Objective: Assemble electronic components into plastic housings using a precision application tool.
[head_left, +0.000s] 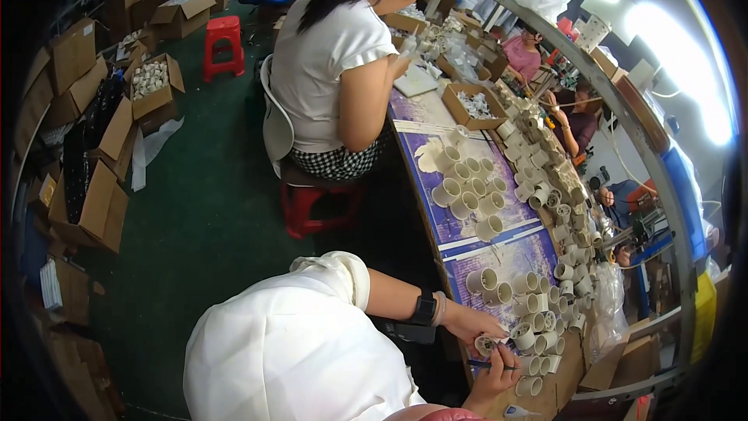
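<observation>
Holding pale cup [485,346] at five o'clock with left hand [472,323], fingers curled against it; pinching slim dark tool [509,367] in right hand [494,379], fingers bunched. Keep cup steady; apply tool lightly.

The head-worn fisheye looked closely down upon a long, purple-topped workbench [460,231] spanning one to five o'clock.
</observation>
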